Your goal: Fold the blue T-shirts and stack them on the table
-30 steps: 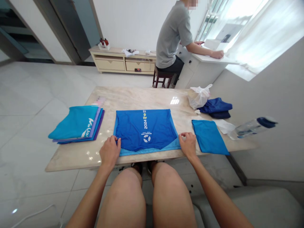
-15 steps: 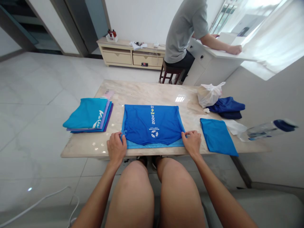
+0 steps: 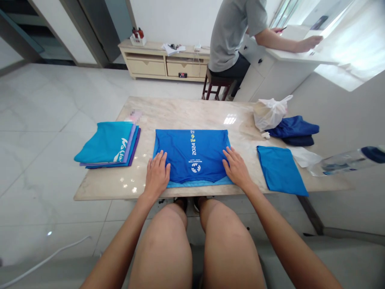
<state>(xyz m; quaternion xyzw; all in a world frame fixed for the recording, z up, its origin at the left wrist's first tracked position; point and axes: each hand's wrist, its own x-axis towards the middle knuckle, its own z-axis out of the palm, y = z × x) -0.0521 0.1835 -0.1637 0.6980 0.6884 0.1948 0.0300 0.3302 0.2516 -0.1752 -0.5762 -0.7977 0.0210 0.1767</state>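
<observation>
A blue T-shirt [image 3: 177,156] with white and yellow print lies folded into a rectangle on the marble-look table [image 3: 105,186]. A lighter blue layer shows along its near edge. My left hand [image 3: 157,172] rests flat on the shirt's near left corner, fingers stretched out. On the opposite side my right hand [image 3: 236,167] lies open over the right edge, fingertips on the cloth. To the left is a stack of folded shirts [image 3: 111,142], turquoise on top with lilac, blue and purple beneath. A folded blue cloth [image 3: 279,168] lies to the right.
At the table's right are a white plastic bag [image 3: 269,114], dark blue clothing [image 3: 294,127], a white tissue [image 3: 303,156] and a clear bottle [image 3: 345,162]. A person in a grey T-shirt [image 3: 230,36] sits on a stool beyond. A low cabinet [image 3: 147,66] stands against the wall.
Both hands have let go of the shirt's near corners and now lie flat on its sides, fingers extended. The view has shifted slightly. The seated person's forearm has moved.
</observation>
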